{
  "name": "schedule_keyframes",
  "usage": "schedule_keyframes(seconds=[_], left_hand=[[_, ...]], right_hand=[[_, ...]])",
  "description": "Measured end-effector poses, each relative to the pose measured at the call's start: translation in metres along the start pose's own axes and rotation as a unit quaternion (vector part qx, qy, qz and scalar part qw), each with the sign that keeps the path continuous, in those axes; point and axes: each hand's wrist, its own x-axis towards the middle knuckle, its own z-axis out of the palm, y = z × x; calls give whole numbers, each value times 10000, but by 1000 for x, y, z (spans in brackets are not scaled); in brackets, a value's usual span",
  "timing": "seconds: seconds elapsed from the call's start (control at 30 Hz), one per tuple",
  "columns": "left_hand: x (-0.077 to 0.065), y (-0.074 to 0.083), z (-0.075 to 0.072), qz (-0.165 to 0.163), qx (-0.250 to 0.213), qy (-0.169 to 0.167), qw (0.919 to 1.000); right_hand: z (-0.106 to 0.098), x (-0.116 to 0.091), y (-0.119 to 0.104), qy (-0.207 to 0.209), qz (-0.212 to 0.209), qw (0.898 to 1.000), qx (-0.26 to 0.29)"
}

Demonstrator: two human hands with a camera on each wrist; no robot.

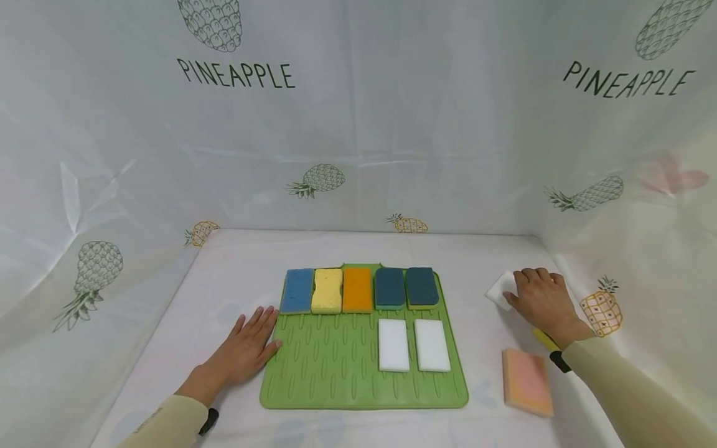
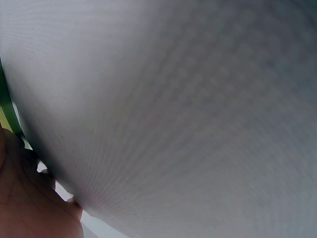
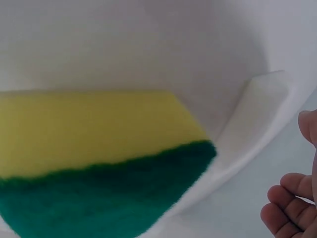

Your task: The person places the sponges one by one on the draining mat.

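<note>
- White block [image 1: 498,291] lies aslant on the white cloth [image 1: 476,348] right of the green mat [image 1: 325,367], partly beneath the right hand [image 1: 542,303].
- Thumb and fingers of that hand stand apart, the fingers loosely bent; the right wrist view shows a gap between them — whether they touch the block I cannot tell.
- Left hand [image 1: 241,350] rests flat on the cloth, fingers straight and a little spread, just beside the mat's left edge.
- Along the mat's far edge, in a row from the left: blue sponge [image 1: 298,291], yellow sponge [image 1: 327,291], orange sponge [image 1: 357,290], then two dark-topped sponges [image 1: 389,288], side by side.
- Two more white blocks [image 1: 394,345] lie on the mat's right half, nearer the person and slightly apart.
- Yellow-and-green sponge [image 3: 99,134] sits by the right wrist — only a yellow strip shows in the head view.
- Pinkish-orange sponge [image 1: 528,382] lies on the cloth between the mat and the right sleeve [image 1: 633,392].
</note>
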Motion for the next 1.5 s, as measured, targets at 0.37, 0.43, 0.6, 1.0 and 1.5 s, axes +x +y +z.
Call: schedule_keyframes(seconds=[0.37, 0.43, 0.6, 1.0, 1.5], left_hand=[[2, -2, 4, 6, 35, -13, 10000], [2, -2, 4, 21, 27, 4, 10000], [1, -1, 1, 15, 14, -6, 10000], [-1, 0, -1, -33, -37, -26, 10000], [0, -1, 1, 39, -61, 69, 10000]], right_hand=[[9, -1, 6, -1000, 541, 9934, 176], [9, 0, 7, -1115, 711, 9907, 306], [7, 2, 11, -1407, 1095, 9827, 508], [9, 3, 9, -1527, 1251, 9764, 880], [12, 6, -5, -944, 1020, 9875, 749]])
